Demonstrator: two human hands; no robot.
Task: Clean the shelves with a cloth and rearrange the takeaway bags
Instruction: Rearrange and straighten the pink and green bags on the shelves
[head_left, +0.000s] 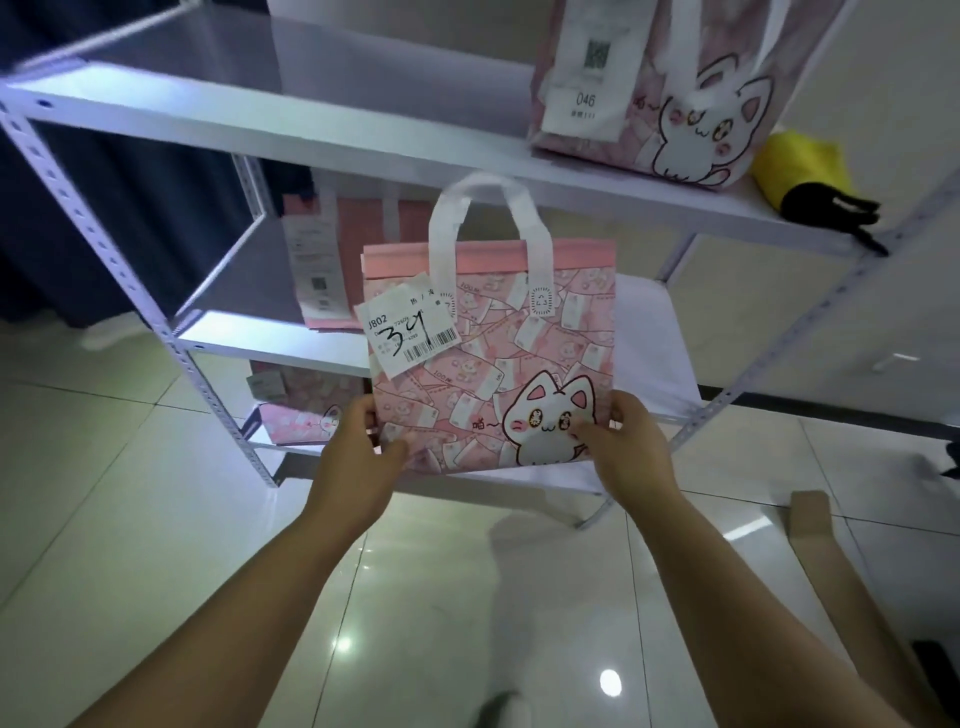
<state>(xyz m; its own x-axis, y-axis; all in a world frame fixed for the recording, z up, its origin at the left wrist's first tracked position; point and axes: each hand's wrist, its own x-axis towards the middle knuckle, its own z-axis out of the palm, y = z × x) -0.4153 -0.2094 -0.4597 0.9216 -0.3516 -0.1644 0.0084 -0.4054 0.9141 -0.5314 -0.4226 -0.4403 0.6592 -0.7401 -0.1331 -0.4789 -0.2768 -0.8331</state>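
Soft bluish indoor light, lamp glare on glossy floor (610, 680), wide-angle bowing at edges

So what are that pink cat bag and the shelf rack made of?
The pink cat bag looks like matte non-woven fabric, with soft floppy handles. The shelf rack seems painted metal: smooth, slightly glossy, uprights punched with holes.

Left grip (358, 441): thumb in front, pinching takeaway bag (493, 364) at its 7 o'clock corner. Right grip (628, 447): likewise, 5 o'clock corner. Both forearms bare, extended forward.
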